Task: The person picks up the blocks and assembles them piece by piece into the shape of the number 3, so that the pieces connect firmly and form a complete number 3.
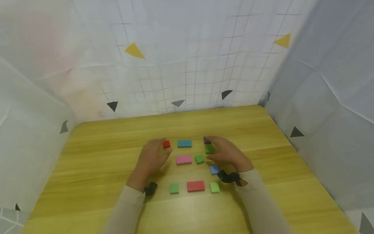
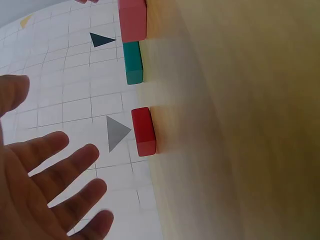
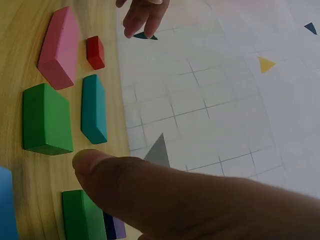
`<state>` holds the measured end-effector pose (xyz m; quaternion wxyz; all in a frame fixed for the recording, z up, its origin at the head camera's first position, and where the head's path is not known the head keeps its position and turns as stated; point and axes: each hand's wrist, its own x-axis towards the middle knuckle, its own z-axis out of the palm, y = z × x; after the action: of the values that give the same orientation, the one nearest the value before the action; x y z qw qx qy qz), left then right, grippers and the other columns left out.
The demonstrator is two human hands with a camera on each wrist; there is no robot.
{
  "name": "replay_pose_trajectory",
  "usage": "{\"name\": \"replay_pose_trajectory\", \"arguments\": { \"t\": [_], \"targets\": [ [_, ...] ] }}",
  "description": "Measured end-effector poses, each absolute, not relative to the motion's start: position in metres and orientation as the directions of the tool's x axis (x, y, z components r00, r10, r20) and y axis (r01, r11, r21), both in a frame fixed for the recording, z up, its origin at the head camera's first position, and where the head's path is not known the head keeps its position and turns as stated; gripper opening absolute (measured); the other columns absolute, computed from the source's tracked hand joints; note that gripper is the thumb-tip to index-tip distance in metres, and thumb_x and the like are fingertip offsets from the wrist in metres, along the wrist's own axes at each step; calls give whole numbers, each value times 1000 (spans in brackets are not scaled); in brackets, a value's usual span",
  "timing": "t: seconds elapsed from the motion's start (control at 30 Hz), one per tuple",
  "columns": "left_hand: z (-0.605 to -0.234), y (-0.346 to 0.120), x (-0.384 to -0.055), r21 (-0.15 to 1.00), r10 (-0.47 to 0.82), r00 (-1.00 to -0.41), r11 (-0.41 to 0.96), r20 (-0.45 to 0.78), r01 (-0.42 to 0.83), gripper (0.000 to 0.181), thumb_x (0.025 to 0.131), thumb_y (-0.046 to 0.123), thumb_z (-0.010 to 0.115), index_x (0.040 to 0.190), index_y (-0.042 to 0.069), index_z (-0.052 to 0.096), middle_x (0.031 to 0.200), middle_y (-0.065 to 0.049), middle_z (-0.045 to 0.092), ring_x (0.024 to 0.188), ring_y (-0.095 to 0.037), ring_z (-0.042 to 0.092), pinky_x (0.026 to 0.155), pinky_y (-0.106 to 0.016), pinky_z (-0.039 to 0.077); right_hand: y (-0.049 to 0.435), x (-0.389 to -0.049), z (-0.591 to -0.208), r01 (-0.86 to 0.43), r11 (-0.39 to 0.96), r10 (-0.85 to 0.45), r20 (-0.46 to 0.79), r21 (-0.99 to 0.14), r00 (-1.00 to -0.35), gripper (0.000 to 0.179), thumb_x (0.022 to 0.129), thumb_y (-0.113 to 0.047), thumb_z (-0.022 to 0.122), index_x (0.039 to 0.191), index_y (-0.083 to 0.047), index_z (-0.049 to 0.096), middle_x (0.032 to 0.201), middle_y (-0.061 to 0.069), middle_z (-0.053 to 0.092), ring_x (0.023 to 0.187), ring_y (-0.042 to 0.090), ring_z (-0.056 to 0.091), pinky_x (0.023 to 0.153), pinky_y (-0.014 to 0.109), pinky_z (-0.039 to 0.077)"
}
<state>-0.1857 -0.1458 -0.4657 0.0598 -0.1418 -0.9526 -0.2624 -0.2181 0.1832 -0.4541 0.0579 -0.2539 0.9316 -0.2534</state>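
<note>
In the head view my left hand (image 1: 152, 157) is just left of a small red block (image 1: 166, 144); its fingers look spread and relaxed in the left wrist view, apart from the red block (image 2: 144, 131). My right hand (image 1: 226, 152) arches over the right side of the layout, holding nothing visible. Its fingertips reach a purple block (image 1: 206, 140), though contact is unclear, and its thumb (image 3: 107, 172) is apart from the green block (image 1: 209, 149) beside it. Between the hands lie a teal block (image 1: 184, 144), a pink block (image 1: 183, 160) and another green block (image 1: 200, 159).
Nearer the front are a green square block (image 1: 174, 188), a red oblong block (image 1: 195, 186) and a light green block (image 1: 214, 188). A blue block (image 1: 214, 169) sits by the right wrist strap (image 1: 229, 177). Patterned white cloth (image 1: 175, 81) hangs behind the wooden table (image 1: 96, 162).
</note>
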Motion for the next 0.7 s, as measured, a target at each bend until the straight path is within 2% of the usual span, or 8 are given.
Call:
{"name": "replay_pose_trajectory", "arguments": {
  "t": [0.17, 0.3, 0.47, 0.7],
  "targets": [
    [-470, -145, -187, 504, 261, -945, 799, 199, 327, 56, 99, 47, 55, 142, 10, 53, 141, -8, 57, 134, -31, 47, 112, -51, 36, 181, -219, -455, -464, 724, -522, 33, -511, -852, 73, 81, -27, 82, 143, -3, 52, 143, 13, 55, 134, 34, 48, 111, 51, 38],
    [-473, -144, -187, 537, 319, -923, 751, 215, 384, 57, 97, 49, 57, 139, 11, 56, 136, -7, 60, 131, -28, 49, 109, -49, 40, 178, -219, -455, -456, 723, -523, 19, -519, -852, 68, 81, -25, 82, 140, -3, 55, 140, 14, 57, 122, 33, 57, 104, 50, 45],
    [-473, -143, -184, 561, 347, -910, 718, 225, 412, 57, 96, 52, 59, 137, 11, 59, 134, -5, 61, 130, -28, 52, 107, -50, 42, 176, -219, -455, -446, 720, -525, 3, -532, -851, 62, 81, -23, 82, 134, -2, 58, 126, 14, 63, 103, 29, 63, 91, 46, 53],
    [-474, -143, -184, 567, 325, -924, 731, 202, 381, 52, 97, 48, 60, 134, 13, 61, 127, -2, 65, 125, -26, 56, 105, -49, 45, 174, -218, -455, -449, 699, -533, 14, -557, -846, 57, 80, -21, 83, 128, -1, 61, 109, 9, 66, 94, 26, 63, 84, 43, 54]
  ]
}}
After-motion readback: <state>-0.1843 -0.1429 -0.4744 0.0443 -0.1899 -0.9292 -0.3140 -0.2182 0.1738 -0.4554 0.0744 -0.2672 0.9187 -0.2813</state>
